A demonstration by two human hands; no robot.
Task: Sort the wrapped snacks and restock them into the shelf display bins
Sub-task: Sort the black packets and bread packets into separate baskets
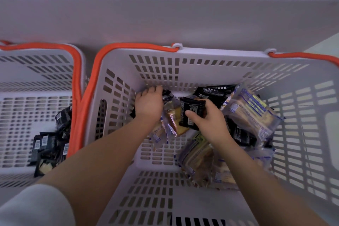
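Note:
Both my hands reach down into a large white slotted basket [159, 185] holding mixed wrapped snacks. My right hand [209, 123] grips a black snack packet [190, 110] lifted a little above the pile. At the basket's far left corner, my left hand [149, 103] closes its fingers on another black packet [167, 95]. Clear-wrapped cake packs with blue print lie around them, one big pack [253, 113] at the right and others [200, 159] below my right wrist. More black packets [212, 91] lie at the back.
A second white basket [27, 101] with an orange handle [78, 82] stands to the left and holds several black packets [49, 147] in its right corner. A grey shelf wall [165, 20] runs behind both baskets.

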